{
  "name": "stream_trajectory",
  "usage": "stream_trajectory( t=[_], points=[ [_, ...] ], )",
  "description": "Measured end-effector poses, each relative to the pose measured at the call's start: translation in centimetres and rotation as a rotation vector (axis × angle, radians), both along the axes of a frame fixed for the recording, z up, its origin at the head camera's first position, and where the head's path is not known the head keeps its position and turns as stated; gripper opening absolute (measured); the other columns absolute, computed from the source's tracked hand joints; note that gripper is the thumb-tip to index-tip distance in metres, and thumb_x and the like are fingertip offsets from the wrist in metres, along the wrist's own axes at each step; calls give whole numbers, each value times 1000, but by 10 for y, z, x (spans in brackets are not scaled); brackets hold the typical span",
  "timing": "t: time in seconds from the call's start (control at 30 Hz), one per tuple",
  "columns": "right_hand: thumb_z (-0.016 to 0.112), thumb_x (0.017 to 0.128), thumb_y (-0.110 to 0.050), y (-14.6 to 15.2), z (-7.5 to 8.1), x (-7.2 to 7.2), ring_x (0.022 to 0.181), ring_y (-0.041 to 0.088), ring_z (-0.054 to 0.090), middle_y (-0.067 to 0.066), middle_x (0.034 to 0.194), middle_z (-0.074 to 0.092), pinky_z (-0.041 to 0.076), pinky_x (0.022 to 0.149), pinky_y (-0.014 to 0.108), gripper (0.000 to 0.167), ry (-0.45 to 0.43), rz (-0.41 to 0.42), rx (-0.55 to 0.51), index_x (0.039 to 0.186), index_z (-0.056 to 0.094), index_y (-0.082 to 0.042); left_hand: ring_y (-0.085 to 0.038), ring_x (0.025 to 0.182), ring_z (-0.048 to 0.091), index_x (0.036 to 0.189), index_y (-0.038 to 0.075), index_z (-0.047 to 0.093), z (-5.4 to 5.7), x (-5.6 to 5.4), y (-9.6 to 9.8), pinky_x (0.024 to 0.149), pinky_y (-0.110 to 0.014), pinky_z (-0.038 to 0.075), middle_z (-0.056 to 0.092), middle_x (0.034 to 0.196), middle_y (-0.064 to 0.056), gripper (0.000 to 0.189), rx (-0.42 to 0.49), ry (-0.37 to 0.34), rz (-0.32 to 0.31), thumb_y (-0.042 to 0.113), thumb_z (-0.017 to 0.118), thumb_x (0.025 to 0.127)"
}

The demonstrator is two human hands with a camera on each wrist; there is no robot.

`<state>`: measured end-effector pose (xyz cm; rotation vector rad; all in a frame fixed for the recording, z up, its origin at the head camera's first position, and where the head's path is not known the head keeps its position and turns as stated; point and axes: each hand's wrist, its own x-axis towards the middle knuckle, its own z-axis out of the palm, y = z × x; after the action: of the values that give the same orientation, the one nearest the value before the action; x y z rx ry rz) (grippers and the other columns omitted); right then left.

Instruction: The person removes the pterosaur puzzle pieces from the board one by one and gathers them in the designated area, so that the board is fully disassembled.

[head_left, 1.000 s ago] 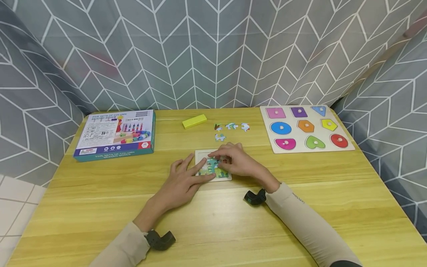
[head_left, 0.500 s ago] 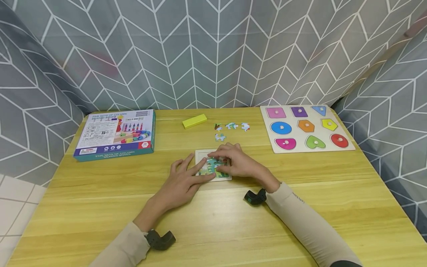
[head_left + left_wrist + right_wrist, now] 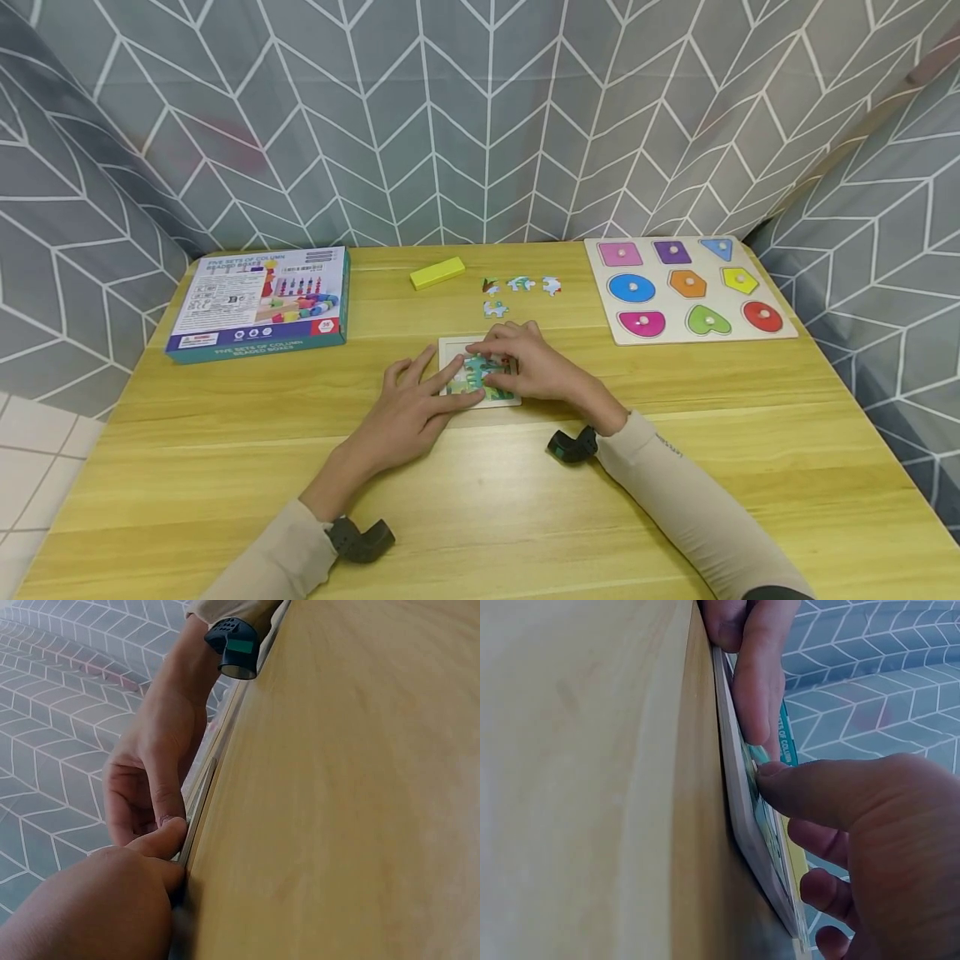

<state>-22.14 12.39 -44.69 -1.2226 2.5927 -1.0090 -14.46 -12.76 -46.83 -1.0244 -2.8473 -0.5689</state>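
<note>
Zero big moves in the last second, tbh. Going left to right: the box (image 3: 262, 302) hasn't budged, and neither has the left hand (image 3: 401, 417). Its fingers are spread apart, with two of them reaching over the puzzle (image 3: 477, 374) from the side.

The puzzle sits in its tray (image 3: 452, 345), flat on the table in the middle, right between the hands. The one real change is on the right hand (image 3: 536, 367): its thumb has eased a bit toward the near edge. Index and thumb are a little apart over the puzzle, but I can't tell if they're clamped on a piece. My guess is it's being nudged or pressed into place. The four loose pieces (image 3: 519, 284) are where they were, beyond the tray, so I'd call the puzzle unfinished.

As for looks: pale on the left, teal and green through the middle, yellow-green along the near side, a dab of red by the right hand. Fingers hide a fair bit of it. From the right wrist the tray is thin and pale-edged. The board (image 3: 673, 317) at far right is untouched.
</note>
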Motion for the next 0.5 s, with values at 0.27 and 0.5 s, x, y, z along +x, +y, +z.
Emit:
stream_trajectory(
  t=[0.27, 0.5],
  points=[
    [78, 90, -21, 3, -4, -4, 88, 12, 53, -3, 106, 67, 26, 81, 36, 43, -11, -34, -47, 131, 70, -13, -46, 156, 18, 143, 46, 55, 1, 0, 0, 115, -65, 20, 35, 165, -2, 42, 4, 5, -4, 28, 53, 105],
    [75, 92, -17, 12, -4, -12, 89, 18, 55, 1, 107, 68, 26, 80, 37, 42, -39, -91, -109, 133, 68, -10, -44, 157, 17, 142, 47, 56, 3, 1, 0, 116, -65, 20, 37, 165, -2, 42, -5, -9, 8, 28, 53, 105]
  ],
)
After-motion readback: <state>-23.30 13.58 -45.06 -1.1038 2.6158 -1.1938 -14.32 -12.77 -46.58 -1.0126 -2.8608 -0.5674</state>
